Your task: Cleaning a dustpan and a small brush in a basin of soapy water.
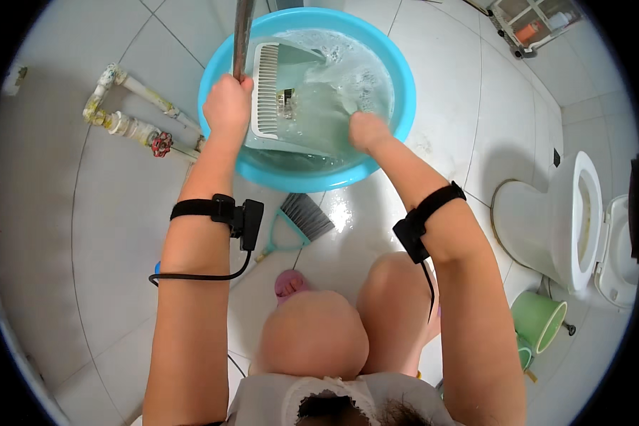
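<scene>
A dustpan [302, 106] with a white toothed comb edge lies tilted in the soapy water of a round blue basin [403, 92]. My left hand [228, 108] is closed round the dustpan's long metal handle [243, 35], above the basin's left rim. At the right of the basin my right hand [369, 131] is closed, low over the water and to the right of the dustpan. A pale, blurred thing shows at its fingertips; I cannot make out what it is. Foam gathers at the far right of the water.
A broom [305, 219] with grey bristles lies on the tiled floor below the basin. Pipes with a red valve [161, 144] run along the left wall. On the right stand a toilet [547, 220] and a green bucket [539, 321]. A small rack [536, 21] sits far right.
</scene>
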### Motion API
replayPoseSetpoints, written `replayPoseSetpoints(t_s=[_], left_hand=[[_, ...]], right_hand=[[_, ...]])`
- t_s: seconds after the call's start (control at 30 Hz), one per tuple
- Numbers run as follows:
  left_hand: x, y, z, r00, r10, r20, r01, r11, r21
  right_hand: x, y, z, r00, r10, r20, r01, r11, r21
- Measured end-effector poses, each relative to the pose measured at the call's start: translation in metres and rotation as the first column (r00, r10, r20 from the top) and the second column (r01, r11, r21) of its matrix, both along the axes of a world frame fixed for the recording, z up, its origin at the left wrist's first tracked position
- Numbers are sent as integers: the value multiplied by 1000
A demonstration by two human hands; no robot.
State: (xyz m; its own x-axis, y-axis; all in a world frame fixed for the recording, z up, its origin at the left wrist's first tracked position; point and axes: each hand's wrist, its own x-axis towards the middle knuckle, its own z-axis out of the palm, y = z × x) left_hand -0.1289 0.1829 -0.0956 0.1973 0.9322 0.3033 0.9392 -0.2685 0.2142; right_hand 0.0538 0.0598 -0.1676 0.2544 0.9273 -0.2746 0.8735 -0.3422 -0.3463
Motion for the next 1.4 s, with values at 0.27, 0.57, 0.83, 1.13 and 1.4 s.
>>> replayPoseSetpoints(t_s=[0.27,0.57,0.83,1.13,1.4], left_hand=[[-1,13,-32,995,48,85,-43,997,-63],[-26,14,-54,969,135,207,-102,981,-165],[-25,8,-43,941,221,257,-57,851,-522],[-12,-13,-14,754,180,632,269,793,-547],[27,-18,34,697,201,688,427,654,-624]], right_hand=[[-42,-6,17,892,249,-378,-123,937,328],[-47,-27,42,878,95,-470,128,898,421],[-39,-7,42,983,35,-183,-11,992,127],[-3,-54,71,969,118,-218,-48,952,302],[31,-111,98,528,-329,-783,443,893,-77]])
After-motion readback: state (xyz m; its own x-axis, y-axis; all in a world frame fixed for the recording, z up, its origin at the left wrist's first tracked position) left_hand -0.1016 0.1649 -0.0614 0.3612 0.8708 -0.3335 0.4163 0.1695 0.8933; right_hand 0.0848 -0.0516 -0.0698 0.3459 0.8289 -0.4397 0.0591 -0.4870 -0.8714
